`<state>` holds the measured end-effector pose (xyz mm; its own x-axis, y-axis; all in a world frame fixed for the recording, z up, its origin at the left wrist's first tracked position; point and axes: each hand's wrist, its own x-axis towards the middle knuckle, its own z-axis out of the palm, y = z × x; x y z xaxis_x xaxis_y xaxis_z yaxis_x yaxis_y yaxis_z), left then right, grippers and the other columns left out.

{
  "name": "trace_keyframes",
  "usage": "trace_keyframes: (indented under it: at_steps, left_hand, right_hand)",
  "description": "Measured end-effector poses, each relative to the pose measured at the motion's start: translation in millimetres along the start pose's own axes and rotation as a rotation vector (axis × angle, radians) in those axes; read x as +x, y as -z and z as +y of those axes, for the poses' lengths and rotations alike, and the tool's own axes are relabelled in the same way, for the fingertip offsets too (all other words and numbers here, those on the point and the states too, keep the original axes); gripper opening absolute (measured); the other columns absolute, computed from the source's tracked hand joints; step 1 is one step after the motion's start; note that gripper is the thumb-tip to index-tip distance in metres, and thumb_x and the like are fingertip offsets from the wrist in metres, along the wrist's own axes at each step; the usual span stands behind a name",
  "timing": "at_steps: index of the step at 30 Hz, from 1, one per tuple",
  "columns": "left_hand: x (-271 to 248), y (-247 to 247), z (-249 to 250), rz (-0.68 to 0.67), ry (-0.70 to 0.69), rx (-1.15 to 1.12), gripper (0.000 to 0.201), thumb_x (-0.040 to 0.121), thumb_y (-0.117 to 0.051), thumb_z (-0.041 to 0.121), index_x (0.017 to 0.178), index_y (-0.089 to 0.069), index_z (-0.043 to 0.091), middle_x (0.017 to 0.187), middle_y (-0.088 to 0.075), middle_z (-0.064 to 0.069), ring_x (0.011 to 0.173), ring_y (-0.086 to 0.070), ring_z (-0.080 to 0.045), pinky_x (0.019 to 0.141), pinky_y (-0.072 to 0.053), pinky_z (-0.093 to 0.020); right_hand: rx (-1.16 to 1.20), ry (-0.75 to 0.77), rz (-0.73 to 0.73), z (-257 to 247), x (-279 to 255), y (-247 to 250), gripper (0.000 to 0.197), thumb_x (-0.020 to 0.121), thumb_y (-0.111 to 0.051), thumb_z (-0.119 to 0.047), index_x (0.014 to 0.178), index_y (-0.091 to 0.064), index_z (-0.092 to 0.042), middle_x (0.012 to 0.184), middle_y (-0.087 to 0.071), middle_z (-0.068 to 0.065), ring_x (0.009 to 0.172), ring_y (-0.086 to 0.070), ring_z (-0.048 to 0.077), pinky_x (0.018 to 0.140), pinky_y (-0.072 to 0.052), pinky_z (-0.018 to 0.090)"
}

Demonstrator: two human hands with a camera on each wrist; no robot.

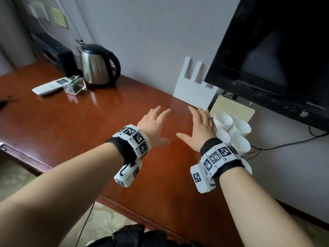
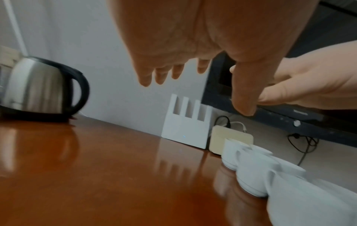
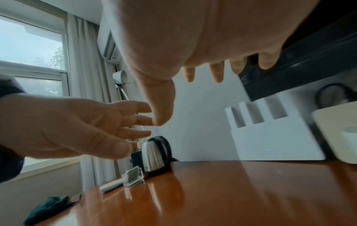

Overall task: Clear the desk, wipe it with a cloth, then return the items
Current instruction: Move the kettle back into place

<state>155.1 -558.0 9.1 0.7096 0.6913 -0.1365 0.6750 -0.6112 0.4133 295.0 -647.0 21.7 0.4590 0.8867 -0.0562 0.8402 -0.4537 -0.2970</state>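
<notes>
Both hands hover above the glossy brown desk (image 1: 74, 125), palms down, fingers spread, holding nothing. My left hand (image 1: 154, 124) is left of centre and my right hand (image 1: 201, 127) is beside it, fingertips near the white router (image 1: 193, 90) at the wall. Several white cups (image 1: 231, 131) are clustered just right of my right hand. At the back left stand a steel kettle (image 1: 98, 65), a clear acrylic holder (image 1: 75, 85) and a white remote (image 1: 49, 86). The right wrist view shows a dark cloth (image 3: 46, 209) on the desk's left end.
A black TV (image 1: 277, 56) hangs over the right end of the desk, close above the cups. A cream box (image 1: 231, 107) sits behind the cups, with cables (image 1: 284, 145) trailing right. A black box (image 1: 57, 54) stands behind the kettle. The desk's front edge (image 1: 124, 205) runs diagonally.
</notes>
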Motion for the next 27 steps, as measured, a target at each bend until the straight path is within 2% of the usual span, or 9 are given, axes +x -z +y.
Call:
trace_keyframes:
  at_steps: [4,7,10,13,20,23,27]
  left_hand:
    - [-27.2,45.8,-73.8,0.065,0.044,-0.013,0.094,0.082,-0.068,0.037,0.150,-0.003,0.032,0.159,0.005,0.000,0.148,0.002,-0.021,0.118,-0.013,-0.038]
    - [-46.4,77.9,-131.2,0.122,0.089,-0.030,0.091,0.081,-0.069,0.037,0.149,-0.008,0.032,0.158,0.001,0.002,0.147,-0.004,-0.020,0.117,-0.018,-0.037]
    - [-62.9,102.5,-180.7,0.147,0.138,-0.036,0.090,0.080,-0.070,0.036,0.149,-0.011,0.032,0.158,-0.002,0.001,0.145,-0.012,-0.022,0.115,-0.024,-0.038]
    - [-70.7,119.4,-219.7,0.170,0.172,-0.027,0.092,0.078,-0.072,0.035,0.149,-0.013,0.031,0.157,-0.006,0.000,0.144,-0.016,-0.023,0.115,-0.026,-0.041]
    - [-52.2,144.8,-255.1,0.202,0.202,-0.062,0.092,0.078,-0.073,0.032,0.149,-0.014,0.029,0.157,-0.008,-0.003,0.144,-0.017,-0.024,0.117,-0.024,-0.041]
    - [-34.8,148.0,-258.2,0.227,0.208,-0.097,0.092,0.078,-0.073,0.029,0.149,-0.016,0.027,0.156,-0.010,-0.004,0.145,-0.014,-0.022,0.117,-0.022,-0.037]
    - [-13.4,154.5,-259.6,0.218,0.240,-0.100,0.090,0.079,-0.072,0.030,0.149,-0.016,0.027,0.156,-0.012,-0.003,0.142,-0.023,-0.021,0.112,-0.027,-0.032]
  right_hand:
    - [0.040,0.084,-0.019,-79.7,17.1,-12.1,0.083,0.084,-0.060,-0.045,0.148,-0.008,-0.032,0.158,-0.001,0.000,0.146,0.001,0.024,0.117,-0.013,0.046]
    - [0.076,0.189,-0.020,-133.8,34.0,-23.9,0.070,0.086,-0.060,-0.038,0.145,-0.023,-0.026,0.155,-0.013,0.005,0.144,-0.012,0.023,0.117,-0.017,0.039]
    - [0.098,0.247,-0.038,-175.7,47.3,-34.9,0.057,0.088,-0.058,-0.035,0.140,-0.036,-0.022,0.152,-0.021,0.005,0.140,-0.023,0.022,0.115,-0.021,0.035]
    - [0.104,0.267,-0.047,-204.2,55.8,-42.3,0.053,0.089,-0.058,-0.033,0.138,-0.039,-0.023,0.151,-0.022,0.004,0.139,-0.024,0.023,0.114,-0.023,0.034]
    - [0.082,0.266,-0.073,-225.2,82.2,-39.5,0.056,0.088,-0.059,-0.034,0.139,-0.036,-0.024,0.151,-0.020,0.004,0.139,-0.024,0.024,0.114,-0.025,0.037]
    - [0.071,0.263,-0.073,-221.5,101.1,-32.0,0.059,0.088,-0.059,-0.033,0.140,-0.034,-0.024,0.151,-0.020,0.004,0.140,-0.024,0.024,0.115,-0.024,0.037]
    - [0.055,0.244,-0.085,-215.2,130.2,-20.1,0.060,0.088,-0.059,-0.033,0.142,-0.032,-0.025,0.151,-0.020,0.003,0.139,-0.024,0.024,0.113,-0.024,0.035]
